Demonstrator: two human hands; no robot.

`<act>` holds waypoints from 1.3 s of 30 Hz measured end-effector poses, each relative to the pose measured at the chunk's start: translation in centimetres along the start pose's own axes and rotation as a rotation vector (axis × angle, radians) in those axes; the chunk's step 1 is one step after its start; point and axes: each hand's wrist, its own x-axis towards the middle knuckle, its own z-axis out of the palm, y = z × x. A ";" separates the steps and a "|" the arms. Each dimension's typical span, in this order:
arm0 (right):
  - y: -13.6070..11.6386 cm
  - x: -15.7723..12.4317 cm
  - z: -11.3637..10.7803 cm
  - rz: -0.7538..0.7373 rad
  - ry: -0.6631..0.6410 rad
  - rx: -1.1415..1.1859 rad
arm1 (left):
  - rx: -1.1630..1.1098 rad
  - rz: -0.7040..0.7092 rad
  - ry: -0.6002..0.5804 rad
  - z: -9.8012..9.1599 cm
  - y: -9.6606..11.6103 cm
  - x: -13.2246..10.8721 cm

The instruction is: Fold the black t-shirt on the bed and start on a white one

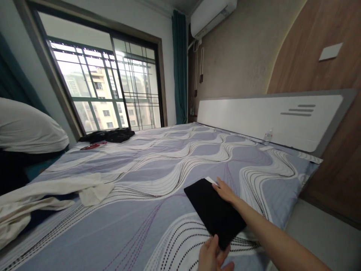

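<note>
A folded black cloth (214,212) lies flat on the bed's wavy lilac and white sheet (146,165). My right hand (224,190) rests on its far right edge with fingers stretched flat, next to a small white tag at the corner. My left hand (213,256) pinches the cloth's near corner between thumb and fingers at the bottom of the view.
A crumpled cream sheet (53,194) lies at the left. Dark clothes (117,134) sit by the window (104,94). A white pillow (28,128) is at far left. A small bottle (267,136) stands by the white headboard (265,120). An air conditioner (211,15) hangs above.
</note>
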 end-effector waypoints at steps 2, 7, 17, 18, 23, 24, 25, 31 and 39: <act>2.8 -2.3 -0.6 0.085 0.012 0.068 | 0.061 -0.055 0.036 -0.1 0.9 -0.5; 5.6 -7.0 -1.3 0.143 -0.087 0.251 | 0.182 0.070 0.195 1.3 2.6 0.8; 5.1 -7.6 -4.0 0.247 -0.052 0.313 | 0.288 0.168 0.217 3.5 1.5 1.6; 5.1 -7.9 -4.5 0.263 -0.010 0.269 | 0.341 0.159 0.231 3.5 1.8 1.0; 1.7 -9.7 -5.2 0.011 0.222 0.112 | 1.250 0.579 0.484 3.0 4.4 -1.7; 0.7 -10.0 -4.7 -0.108 0.240 0.065 | 1.398 0.751 0.523 2.7 4.7 -1.7; -0.3 -10.2 -4.0 -0.214 0.234 0.010 | 1.484 0.913 0.535 2.4 4.7 -1.4; -2.1 -10.9 1.8 -0.187 0.074 -0.173 | 1.869 1.268 0.377 -0.4 2.3 2.6; -1.3 -11.4 3.0 -0.148 0.255 -0.245 | 1.917 1.226 0.369 -1.3 1.9 2.7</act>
